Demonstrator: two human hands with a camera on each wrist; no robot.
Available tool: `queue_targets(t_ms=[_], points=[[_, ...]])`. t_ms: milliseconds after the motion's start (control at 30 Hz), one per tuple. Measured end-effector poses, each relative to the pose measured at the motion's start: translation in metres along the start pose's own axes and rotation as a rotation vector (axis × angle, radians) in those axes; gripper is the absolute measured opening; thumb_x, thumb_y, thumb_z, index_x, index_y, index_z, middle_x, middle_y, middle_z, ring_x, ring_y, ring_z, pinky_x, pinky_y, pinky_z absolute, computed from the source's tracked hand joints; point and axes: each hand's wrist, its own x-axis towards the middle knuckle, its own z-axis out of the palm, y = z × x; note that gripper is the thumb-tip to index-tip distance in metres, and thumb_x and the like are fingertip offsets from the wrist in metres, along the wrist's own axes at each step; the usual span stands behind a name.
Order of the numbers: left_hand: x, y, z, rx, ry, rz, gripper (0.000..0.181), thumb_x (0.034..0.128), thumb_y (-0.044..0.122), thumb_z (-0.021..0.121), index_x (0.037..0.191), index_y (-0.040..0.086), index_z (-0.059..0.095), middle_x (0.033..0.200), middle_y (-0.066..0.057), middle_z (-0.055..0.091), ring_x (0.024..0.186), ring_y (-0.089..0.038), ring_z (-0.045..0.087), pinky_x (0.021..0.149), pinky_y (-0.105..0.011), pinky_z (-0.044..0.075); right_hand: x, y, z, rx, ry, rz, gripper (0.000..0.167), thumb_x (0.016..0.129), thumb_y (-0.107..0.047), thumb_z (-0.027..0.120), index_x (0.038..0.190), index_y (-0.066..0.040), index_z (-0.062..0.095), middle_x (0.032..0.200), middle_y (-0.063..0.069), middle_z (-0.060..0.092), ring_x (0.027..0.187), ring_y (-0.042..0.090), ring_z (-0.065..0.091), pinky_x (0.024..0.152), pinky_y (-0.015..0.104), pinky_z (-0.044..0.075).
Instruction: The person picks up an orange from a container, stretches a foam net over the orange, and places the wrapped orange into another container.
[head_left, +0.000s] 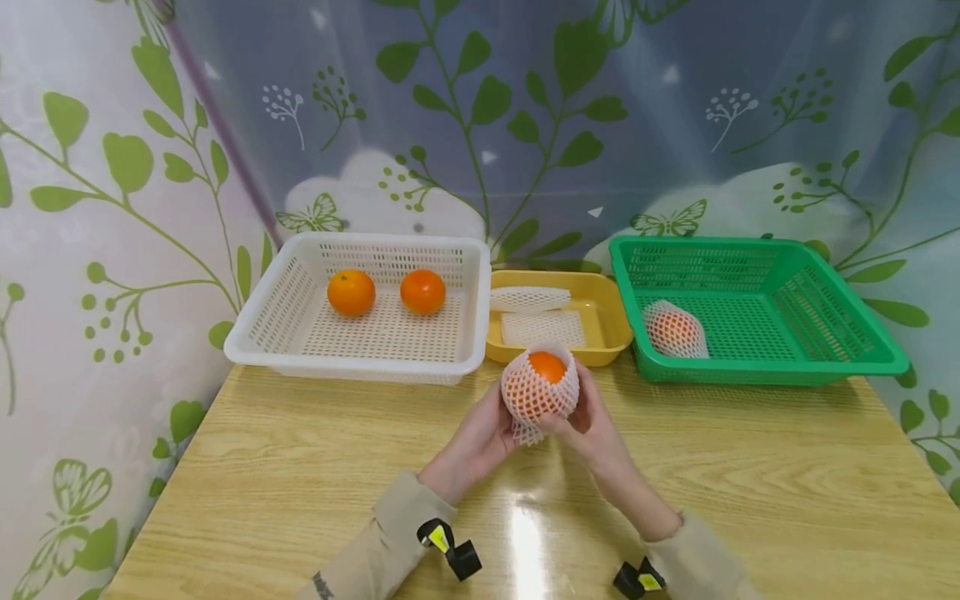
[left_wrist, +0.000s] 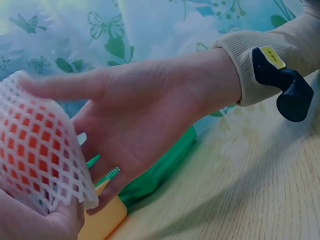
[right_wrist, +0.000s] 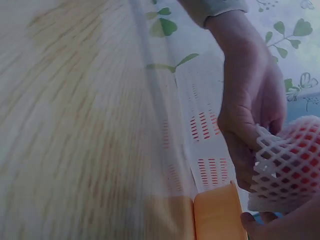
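Observation:
Between both hands, over the table, is an orange [head_left: 547, 367] inside a white foam net sleeve [head_left: 531, 400]. Bare orange skin shows through the sleeve's upper opening, and its loose end hangs toward me. My left hand [head_left: 483, 429] holds the wrapped fruit from the left; in the right wrist view the fingers of this left hand [right_wrist: 252, 100] curl at the net. My right hand [head_left: 600, 429] grips the other side, thumb across the front. From the left wrist, the right hand [left_wrist: 145, 110] shows its palm, thumb along the net; some fingertips are hidden behind it.
A white basket [head_left: 360, 367] with two bare oranges [head_left: 423, 292] stands at the back left. Beside it, a yellow tray [head_left: 600, 312] contains foam net sleeves [head_left: 542, 328]. The green basket [head_left: 787, 367] at the right holds one netted orange [head_left: 675, 329]. Wooden table [head_left: 300, 467] lies in front.

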Motion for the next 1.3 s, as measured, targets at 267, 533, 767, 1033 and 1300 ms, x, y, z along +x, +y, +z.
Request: queue_targets(t_ms=[267, 533, 767, 1033, 1300], points=[[-0.001, 0.006, -0.001, 0.149, -0.002, 0.056, 0.048, 0.1096, 0.033, 0.041, 0.147, 0.003, 0.045, 0.137, -0.015, 0.055, 0.12, -0.024, 0.056, 0.108, -0.039, 0.047, -0.002, -0.001, 0.0, 0.015, 0.061, -0.056, 0.07, 0.098, -0.007, 0.059, 0.159, -0.013, 0.024, 0.149, 0.013, 0.043, 0.13, 0.013, 0.05, 0.104, 0.021, 0.045], [-0.003, 0.014, 0.003, 0.477, -0.051, 0.258, 0.054, 0.1067, 0.044, 0.045, 0.15, 0.012, 0.045, 0.146, -0.009, 0.052, 0.137, -0.027, 0.045, 0.117, -0.055, 0.032, -0.002, -0.005, -0.002, -0.077, -0.012, 0.021, 0.057, 0.107, -0.021, 0.046, 0.159, -0.017, 0.022, 0.146, 0.014, 0.044, 0.13, 0.023, 0.047, 0.105, 0.035, 0.045], [-0.005, 0.009, 0.006, 0.564, -0.059, 0.361, 0.045, 0.1084, 0.037, 0.045, 0.148, 0.015, 0.046, 0.135, -0.015, 0.057, 0.119, -0.024, 0.058, 0.103, -0.045, 0.05, -0.002, 0.001, 0.003, -0.111, -0.088, -0.01, 0.066, 0.103, -0.019, 0.059, 0.158, -0.012, 0.022, 0.146, 0.021, 0.043, 0.131, 0.035, 0.049, 0.104, 0.042, 0.048], [-0.005, 0.006, 0.008, 0.585, -0.045, 0.433, 0.044, 0.1096, 0.034, 0.043, 0.147, 0.012, 0.049, 0.131, -0.017, 0.061, 0.116, -0.024, 0.06, 0.101, -0.041, 0.051, -0.002, -0.001, 0.004, -0.061, -0.073, 0.001, 0.073, 0.099, -0.014, 0.064, 0.159, -0.012, 0.022, 0.147, 0.022, 0.043, 0.128, 0.033, 0.052, 0.1, 0.037, 0.052], [-0.003, 0.003, 0.009, 0.607, -0.059, 0.428, 0.045, 0.1106, 0.034, 0.039, 0.151, 0.013, 0.041, 0.138, -0.015, 0.056, 0.126, -0.025, 0.054, 0.108, -0.045, 0.045, -0.003, -0.004, 0.002, 0.068, -0.056, 0.093, 0.068, 0.104, -0.022, 0.055, 0.16, -0.02, 0.016, 0.148, 0.02, 0.039, 0.125, 0.029, 0.053, 0.097, 0.039, 0.054]])
